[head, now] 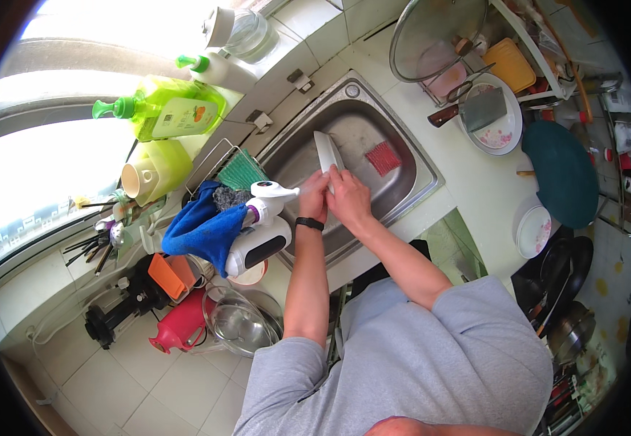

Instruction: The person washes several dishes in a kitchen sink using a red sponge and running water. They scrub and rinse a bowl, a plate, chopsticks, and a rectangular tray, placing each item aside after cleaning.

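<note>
Over the stainless steel sink (359, 117), both of my hands meet around the near end of a long white object (326, 148). Its smooth far end points away from me into the basin; whether it is a dish seen edge-on or something else I cannot tell. My right hand (350, 199) grips it, fingers over its top. Close against it, my left hand (312, 197) also holds the near end, partly hidden. The white faucet head (272, 192) points at my left hand, and water appears to run from its spout. A red scrubbing pad (383, 158) lies in the basin.
Left of the sink are a blue cloth (198, 229), a green scouring pad (243, 171) in a wire rack, and a green pump bottle (179, 109) on the ledge. At right, a cleaver (484, 110) rests across a white bowl (498, 136), near a dark green board (561, 174).
</note>
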Motion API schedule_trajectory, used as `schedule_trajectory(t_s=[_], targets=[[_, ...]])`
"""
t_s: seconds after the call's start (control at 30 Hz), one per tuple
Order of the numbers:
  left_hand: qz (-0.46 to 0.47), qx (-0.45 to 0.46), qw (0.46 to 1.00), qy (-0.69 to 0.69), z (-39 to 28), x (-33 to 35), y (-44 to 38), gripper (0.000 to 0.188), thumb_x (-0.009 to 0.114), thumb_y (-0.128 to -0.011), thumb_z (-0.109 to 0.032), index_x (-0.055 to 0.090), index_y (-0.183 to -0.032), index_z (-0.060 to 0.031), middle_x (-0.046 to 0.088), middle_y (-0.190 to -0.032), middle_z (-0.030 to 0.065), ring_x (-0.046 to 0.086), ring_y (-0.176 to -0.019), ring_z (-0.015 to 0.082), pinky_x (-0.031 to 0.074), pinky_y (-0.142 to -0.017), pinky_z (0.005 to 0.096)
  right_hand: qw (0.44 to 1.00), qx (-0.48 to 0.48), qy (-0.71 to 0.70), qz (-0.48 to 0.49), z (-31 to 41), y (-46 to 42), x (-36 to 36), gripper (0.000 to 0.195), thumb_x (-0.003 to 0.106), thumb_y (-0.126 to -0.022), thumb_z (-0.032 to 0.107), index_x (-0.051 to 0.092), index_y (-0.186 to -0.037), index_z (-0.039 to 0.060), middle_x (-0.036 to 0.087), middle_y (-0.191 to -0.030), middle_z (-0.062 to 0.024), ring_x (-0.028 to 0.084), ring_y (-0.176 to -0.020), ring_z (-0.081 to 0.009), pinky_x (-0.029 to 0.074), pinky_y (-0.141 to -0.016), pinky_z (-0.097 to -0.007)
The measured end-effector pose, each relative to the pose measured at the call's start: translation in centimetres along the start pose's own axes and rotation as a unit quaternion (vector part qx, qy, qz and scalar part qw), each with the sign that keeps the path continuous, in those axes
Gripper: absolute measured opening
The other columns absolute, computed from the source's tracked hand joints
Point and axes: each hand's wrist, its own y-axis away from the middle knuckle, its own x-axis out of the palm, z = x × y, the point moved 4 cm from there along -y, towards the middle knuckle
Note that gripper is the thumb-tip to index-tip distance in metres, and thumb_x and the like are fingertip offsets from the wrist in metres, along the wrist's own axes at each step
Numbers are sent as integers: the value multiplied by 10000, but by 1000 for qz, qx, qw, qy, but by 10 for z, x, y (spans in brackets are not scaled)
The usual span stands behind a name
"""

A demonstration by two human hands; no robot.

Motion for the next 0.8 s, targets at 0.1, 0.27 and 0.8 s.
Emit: schedule_trajectory(t_s=[0.1,0.27,0.8], targets=[[-54,27,997,39,0,-5,-2,177,531,-961,-130,573,-1093,-20,626,-1031,68,589,-950,163,476,-852,322,997,-64,-41,-23,8,2,-8,470,640,-808,176,568,-1232,-12,633,-1095,-181,608,-996,-336,524,-831,-427],[-57,19,984,168,25,-44,-20,256,527,-981,-163,530,-1193,-20,606,-1156,105,592,-1021,224,482,-924,358,985,-92,-143,-35,5,-1,11,430,591,-829,149,578,-1225,-18,586,-1282,-192,551,-1148,-346,471,-958,-424],[-215,-99,900,367,33,-19,-44,424,402,-1036,-293,457,-1334,4,504,-1375,202,504,-1249,350,381,-1087,505,989,45,-65,-127,-29,-6,24,551,546,-919,215,407,-1357,-89,315,-1449,-339,294,-1350,-503,285,-1113,-523]])
